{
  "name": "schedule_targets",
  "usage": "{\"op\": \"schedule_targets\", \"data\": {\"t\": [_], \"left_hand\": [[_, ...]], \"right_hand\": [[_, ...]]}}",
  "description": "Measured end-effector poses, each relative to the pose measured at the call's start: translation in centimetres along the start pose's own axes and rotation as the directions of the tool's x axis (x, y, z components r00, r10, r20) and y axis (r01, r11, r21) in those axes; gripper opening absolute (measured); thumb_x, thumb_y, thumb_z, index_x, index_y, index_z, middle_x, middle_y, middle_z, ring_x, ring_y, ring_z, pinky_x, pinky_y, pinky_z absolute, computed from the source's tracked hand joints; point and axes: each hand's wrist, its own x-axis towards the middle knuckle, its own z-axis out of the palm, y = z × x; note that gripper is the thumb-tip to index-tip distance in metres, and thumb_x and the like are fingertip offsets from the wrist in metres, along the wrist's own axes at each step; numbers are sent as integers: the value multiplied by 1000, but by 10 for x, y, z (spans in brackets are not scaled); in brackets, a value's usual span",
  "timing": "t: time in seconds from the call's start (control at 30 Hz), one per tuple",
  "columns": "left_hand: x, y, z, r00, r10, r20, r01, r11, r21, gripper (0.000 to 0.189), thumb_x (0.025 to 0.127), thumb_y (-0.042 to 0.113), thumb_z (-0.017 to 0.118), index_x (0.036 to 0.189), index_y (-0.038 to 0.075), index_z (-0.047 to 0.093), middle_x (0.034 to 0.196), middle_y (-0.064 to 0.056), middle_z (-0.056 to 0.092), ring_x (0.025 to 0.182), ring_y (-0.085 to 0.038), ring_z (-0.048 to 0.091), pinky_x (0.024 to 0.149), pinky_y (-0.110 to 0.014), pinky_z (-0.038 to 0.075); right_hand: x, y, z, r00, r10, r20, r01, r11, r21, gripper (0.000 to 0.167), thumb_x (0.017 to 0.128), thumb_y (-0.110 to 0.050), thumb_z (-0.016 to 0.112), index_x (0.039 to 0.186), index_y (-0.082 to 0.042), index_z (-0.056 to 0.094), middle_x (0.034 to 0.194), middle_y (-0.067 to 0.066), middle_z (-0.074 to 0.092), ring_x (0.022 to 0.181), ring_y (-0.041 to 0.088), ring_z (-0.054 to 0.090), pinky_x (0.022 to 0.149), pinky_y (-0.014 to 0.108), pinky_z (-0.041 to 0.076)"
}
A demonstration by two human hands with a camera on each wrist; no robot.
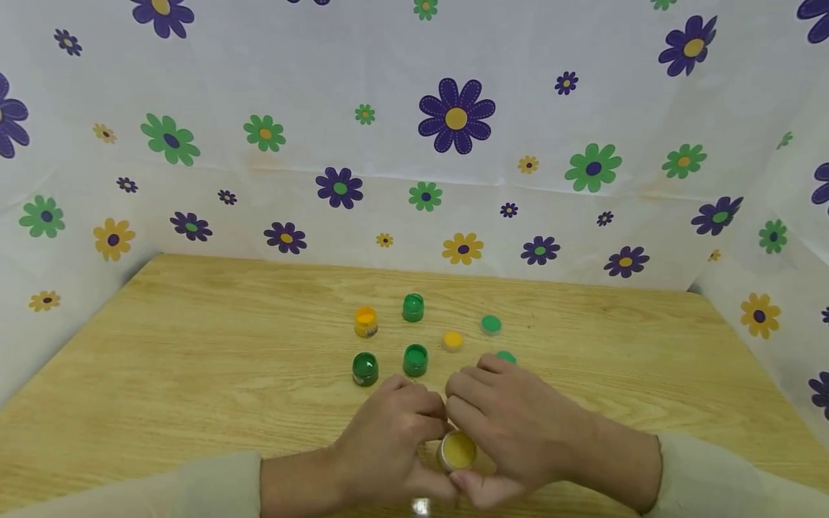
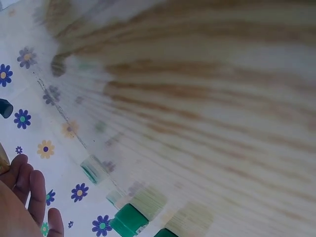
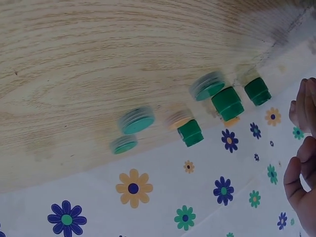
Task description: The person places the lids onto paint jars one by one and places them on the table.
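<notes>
Low in the head view, a small yellow-topped paint jar (image 1: 458, 451) is held between both hands. My left hand (image 1: 388, 439) grips it from the left with curled fingers, while my right hand (image 1: 512, 424) has thumb and fingers round its right side. The hands cover most of the jar's sides, so whether its top is a lid or bare paint is unclear. In the left wrist view, part of a hand (image 2: 32, 202) shows at the lower left. Fingers (image 3: 294, 180) appear at the right edge of the right wrist view; the jar is not plainly visible there.
Open green paint jars (image 1: 415, 360) and an open yellow jar (image 1: 365, 321) stand beyond the left hand. A yellow lid (image 1: 452, 340) and green lids (image 1: 491, 325) lie to their right, one partly behind the right hand. A flowered cloth (image 1: 388, 144) surrounds the wooden table (image 1: 194, 360).
</notes>
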Motion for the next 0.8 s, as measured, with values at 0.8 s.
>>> {"op": "schedule_targets", "data": {"t": [0.8], "left_hand": [[8,3,2,970,52,-238,-7,983,183,36,63,35,84,47,20,55,62,13,50,60,-1,44,64,-19,34]], "right_hand": [[11,-14,-7,969,247,-19,-247,966,-74,58,101,-51,31,51,-22,31,53,-12,21,49,3,14,55,21,13]]}}
